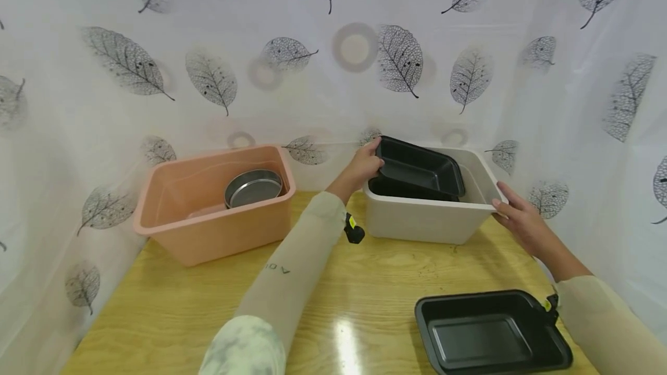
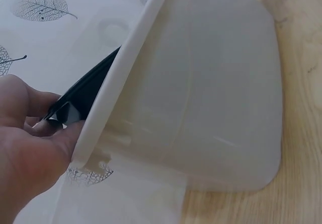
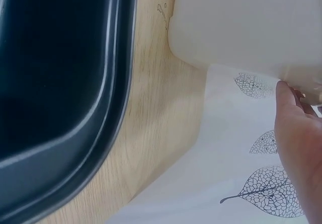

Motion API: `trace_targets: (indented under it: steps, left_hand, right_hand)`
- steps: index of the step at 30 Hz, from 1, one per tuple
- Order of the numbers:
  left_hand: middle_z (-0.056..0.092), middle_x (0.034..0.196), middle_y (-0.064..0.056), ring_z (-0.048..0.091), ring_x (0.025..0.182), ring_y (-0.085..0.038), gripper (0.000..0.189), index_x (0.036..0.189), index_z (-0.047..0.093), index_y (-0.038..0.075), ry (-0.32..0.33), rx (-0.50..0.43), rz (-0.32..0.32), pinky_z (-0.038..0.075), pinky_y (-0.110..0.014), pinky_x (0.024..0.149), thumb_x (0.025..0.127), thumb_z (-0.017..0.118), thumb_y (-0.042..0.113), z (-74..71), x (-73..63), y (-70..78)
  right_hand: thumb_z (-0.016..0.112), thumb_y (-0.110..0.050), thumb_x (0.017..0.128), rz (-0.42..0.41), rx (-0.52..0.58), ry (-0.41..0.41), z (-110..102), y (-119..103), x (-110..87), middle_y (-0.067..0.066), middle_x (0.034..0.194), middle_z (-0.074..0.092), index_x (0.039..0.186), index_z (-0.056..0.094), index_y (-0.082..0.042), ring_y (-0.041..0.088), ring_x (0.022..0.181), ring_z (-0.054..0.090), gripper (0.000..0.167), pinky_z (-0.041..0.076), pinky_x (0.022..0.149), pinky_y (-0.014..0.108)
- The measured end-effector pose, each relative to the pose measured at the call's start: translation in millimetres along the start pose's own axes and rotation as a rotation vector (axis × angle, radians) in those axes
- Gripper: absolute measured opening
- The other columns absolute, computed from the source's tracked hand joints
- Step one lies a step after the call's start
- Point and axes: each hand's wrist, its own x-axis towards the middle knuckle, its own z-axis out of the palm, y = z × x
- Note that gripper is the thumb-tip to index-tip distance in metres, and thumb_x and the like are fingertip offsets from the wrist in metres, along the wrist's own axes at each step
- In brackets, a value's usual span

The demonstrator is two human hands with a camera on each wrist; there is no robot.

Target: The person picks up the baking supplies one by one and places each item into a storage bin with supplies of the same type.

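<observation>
My left hand pinches the left end of a black rectangular baking pan. This pan lies tilted in the mouth of a white plastic bin, with more black surface showing below it. In the left wrist view, the thumb and fingers of my left hand hold the black pan right at the bin's rim. My right hand grips the rim at the bin's right end. The right wrist view shows that hand at the edge of the white bin.
Close to me at the right, a second black rectangular pan lies on the wooden table, under my right forearm. At the left stands a pink bin with a round grey metal pan inside. Leaf-patterned sheeting hangs behind the table.
</observation>
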Motion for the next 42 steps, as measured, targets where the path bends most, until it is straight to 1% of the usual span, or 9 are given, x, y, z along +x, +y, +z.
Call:
trace_targets:
  steps: [11,14,16,18,21,24,29,35,42]
  left_hand:
    - [0.034,0.163,-0.010,0.044,0.138,-0.027,0.069,0.160,0.030,0.014,0.056,0.116,-0.008,0.046,-0.055,0.109,0.094,0.040,-0.005,14.8,1.8,2.1]
    - [0.033,0.164,-0.009,0.054,0.115,-0.028,0.068,0.160,0.029,0.017,0.043,0.168,-0.037,0.047,-0.052,0.107,0.096,0.039,-0.002,20.6,0.7,0.7]
    - [0.032,0.164,-0.008,0.051,0.095,-0.027,0.068,0.161,0.028,0.018,0.037,0.205,-0.047,0.049,-0.047,0.100,0.096,0.039,-0.002,24.3,0.2,-1.1]
    - [0.033,0.164,-0.008,0.048,0.091,-0.026,0.069,0.161,0.028,0.019,0.037,0.232,-0.045,0.049,-0.042,0.091,0.096,0.039,-0.002,27.1,-0.1,-3.1]
    - [0.035,0.163,-0.008,0.053,0.109,-0.027,0.069,0.160,0.031,0.018,0.065,0.253,-0.023,0.046,-0.034,0.081,0.095,0.039,-0.003,30.1,0.6,-5.3]
    - [0.037,0.162,-0.009,0.048,0.135,-0.024,0.069,0.158,0.035,0.017,0.083,0.255,-0.003,0.043,-0.028,0.083,0.093,0.039,-0.006,31.4,2.3,-5.9]
    - [0.037,0.161,-0.013,0.046,0.140,-0.024,0.066,0.157,0.038,0.014,0.074,0.181,0.009,0.044,-0.027,0.090,0.095,0.046,-0.010,29.5,5.4,-6.5]
    - [0.038,0.159,-0.016,0.040,0.146,-0.032,0.059,0.153,0.042,0.007,0.034,0.087,0.019,0.041,-0.047,0.114,0.098,0.054,-0.007,24.0,4.9,-3.9]
    - [0.042,0.156,-0.022,0.041,0.144,-0.036,0.051,0.149,0.049,0.007,0.017,0.124,0.019,0.034,-0.048,0.120,0.099,0.058,0.000,21.4,3.9,-2.8]
  right_hand:
    - [0.043,-0.019,0.110,-0.014,-0.006,0.003,-1,1,-0.4,0.016,0.167,-0.019,0.162,-0.008,-0.016,0.035,0.155,0.002,0.073,0.044,0.097,0.007]
    - [0.043,-0.018,0.109,-0.020,0.009,0.004,0,2,-1.0,0.016,0.167,-0.019,0.162,-0.009,-0.014,0.031,0.156,0.006,0.074,0.045,0.097,0.008]
    - [0.043,-0.018,0.109,-0.017,0.001,0.006,0,3,-1.2,0.016,0.167,-0.019,0.162,-0.008,-0.014,0.032,0.155,0.006,0.074,0.045,0.097,0.008]
    - [0.043,-0.020,0.110,-0.010,-0.024,0.006,1,3,-1.2,0.018,0.167,-0.018,0.162,-0.008,-0.015,0.036,0.155,0.004,0.074,0.045,0.096,0.007]
    - [0.043,-0.022,0.110,0.004,-0.047,0.008,1,2,-0.7,0.019,0.166,-0.019,0.162,-0.008,-0.016,0.044,0.153,0.000,0.074,0.044,0.096,0.007]
    - [0.043,-0.022,0.110,0.014,-0.066,0.018,0,1,-0.3,0.020,0.166,-0.019,0.162,-0.008,-0.016,0.047,0.151,-0.001,0.073,0.045,0.094,0.006]
    - [0.043,-0.021,0.110,0.014,-0.058,0.017,0,-1,0.4,0.020,0.166,-0.019,0.162,-0.008,-0.017,0.047,0.151,-0.001,0.073,0.045,0.094,0.006]
    - [0.041,-0.022,0.110,0.010,-0.061,0.000,-1,0,0.3,0.020,0.166,-0.019,0.162,-0.009,-0.022,0.047,0.151,-0.001,0.072,0.044,0.095,0.006]
    - [0.042,-0.021,0.110,0.009,-0.021,0.009,-2,1,-0.3,0.019,0.167,-0.019,0.162,-0.009,-0.018,0.041,0.154,0.002,0.073,0.045,0.096,0.007]
